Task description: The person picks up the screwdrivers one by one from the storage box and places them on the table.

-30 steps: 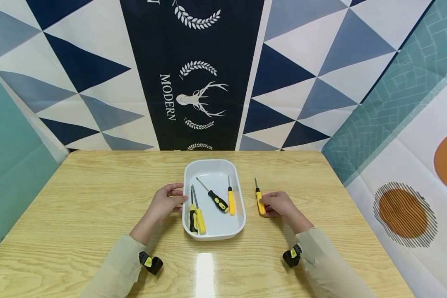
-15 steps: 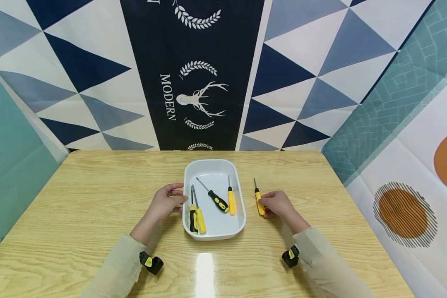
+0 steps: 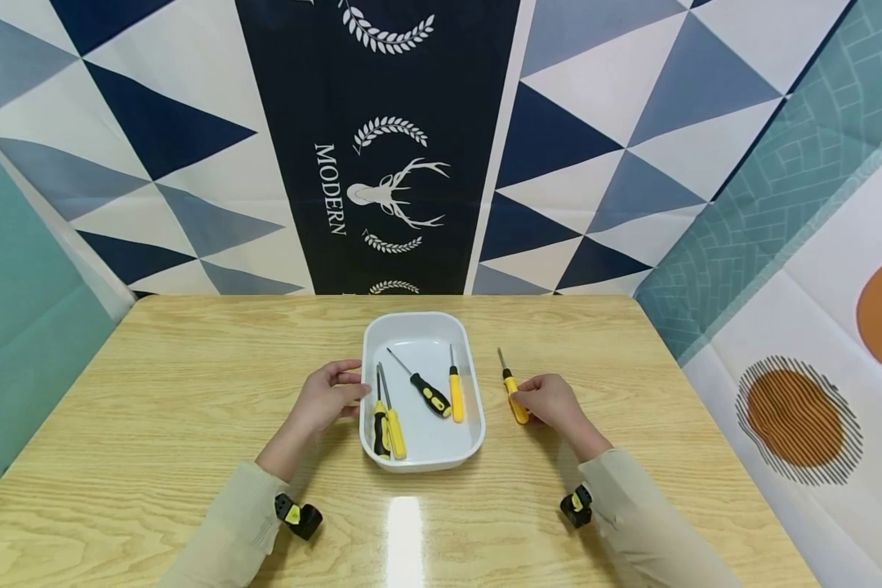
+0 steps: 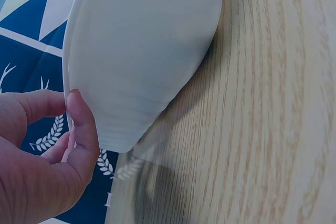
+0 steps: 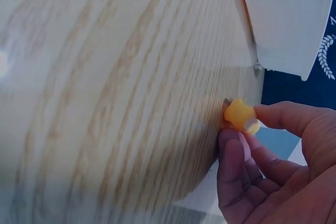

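Observation:
A white plastic tray [image 3: 422,465] stands on the wooden table. My left hand [image 3: 331,398] pinches its left rim, with digits on both sides of the edge in the left wrist view. Inside the tray, a black-and-yellow screwdriver [image 3: 430,397] lies slanted in the middle and a yellow screwdriver [image 3: 456,396] lies along the right side. Another black-and-yellow screwdriver [image 3: 380,431] and a yellow-handled one [image 3: 394,433] lie at the left. To the right of the tray, my right hand [image 3: 551,400] pinches a yellow screwdriver [image 3: 510,382] by its handle, shaft pointing away from me.
The light wooden table [image 3: 228,359] extends on both sides of the tray, with a bright reflection at the front. A patterned backdrop [image 3: 397,147] rises behind its far edge. Both sleeves carry a small black wrist camera [image 3: 576,506].
The right hand and its screwdriver have shifted slightly left, and the screwdriver's tip has swung a little to the left. The left hand and tray stay where they were.

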A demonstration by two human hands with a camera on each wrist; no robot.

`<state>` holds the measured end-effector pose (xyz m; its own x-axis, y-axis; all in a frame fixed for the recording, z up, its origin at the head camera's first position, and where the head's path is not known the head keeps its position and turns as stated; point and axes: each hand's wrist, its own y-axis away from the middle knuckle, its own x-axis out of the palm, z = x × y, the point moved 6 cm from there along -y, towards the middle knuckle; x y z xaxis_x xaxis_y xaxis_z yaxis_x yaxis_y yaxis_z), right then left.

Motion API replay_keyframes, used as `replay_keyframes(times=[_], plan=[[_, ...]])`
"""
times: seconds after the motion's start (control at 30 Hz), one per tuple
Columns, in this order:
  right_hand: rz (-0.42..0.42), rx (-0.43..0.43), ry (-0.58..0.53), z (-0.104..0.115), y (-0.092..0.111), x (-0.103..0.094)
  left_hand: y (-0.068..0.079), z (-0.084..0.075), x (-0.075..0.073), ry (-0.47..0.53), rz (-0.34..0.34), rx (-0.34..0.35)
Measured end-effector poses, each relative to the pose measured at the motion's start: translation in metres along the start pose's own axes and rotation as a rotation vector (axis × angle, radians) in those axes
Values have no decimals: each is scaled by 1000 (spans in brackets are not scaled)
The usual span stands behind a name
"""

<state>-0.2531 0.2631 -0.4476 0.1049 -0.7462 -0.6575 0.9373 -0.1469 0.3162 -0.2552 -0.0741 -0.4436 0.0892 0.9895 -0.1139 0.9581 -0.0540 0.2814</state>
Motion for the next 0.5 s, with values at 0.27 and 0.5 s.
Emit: replay_keyframes(times=[0.27,0.5], plan=[[6,-6,-5,1,1,0,0,2,0,-12,2,-3],[6,-14,-9,-2,2,-1,-1,1,1,-8,9,3]])
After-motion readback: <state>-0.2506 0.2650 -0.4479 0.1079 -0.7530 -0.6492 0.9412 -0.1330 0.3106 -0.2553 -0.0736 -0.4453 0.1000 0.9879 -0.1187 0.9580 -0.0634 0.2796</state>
